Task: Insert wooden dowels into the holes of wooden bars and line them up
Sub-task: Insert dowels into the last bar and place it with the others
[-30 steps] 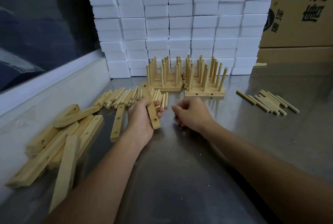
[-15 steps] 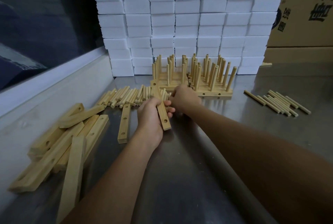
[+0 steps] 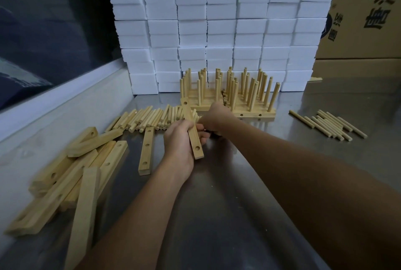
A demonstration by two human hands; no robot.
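Observation:
My left hand (image 3: 181, 139) grips a wooden bar (image 3: 192, 130) with holes, held nearly upright above the steel table. My right hand (image 3: 217, 117) reaches into the right end of a row of loose dowels (image 3: 147, 118), fingers curled down at them; whether it holds one is hidden. Behind stand finished bars with upright dowels (image 3: 230, 93), lined up in two blocks.
A heap of empty bars (image 3: 71, 174) lies at the left, one single bar (image 3: 146, 150) beside my left hand. More dowels (image 3: 329, 125) lie at the right. Stacked white foam blocks (image 3: 217, 26) and a cardboard box (image 3: 364, 13) close the back.
My right hand moved forward and left from the table middle to the dowel row. My left hand keeps the bar and has barely moved.

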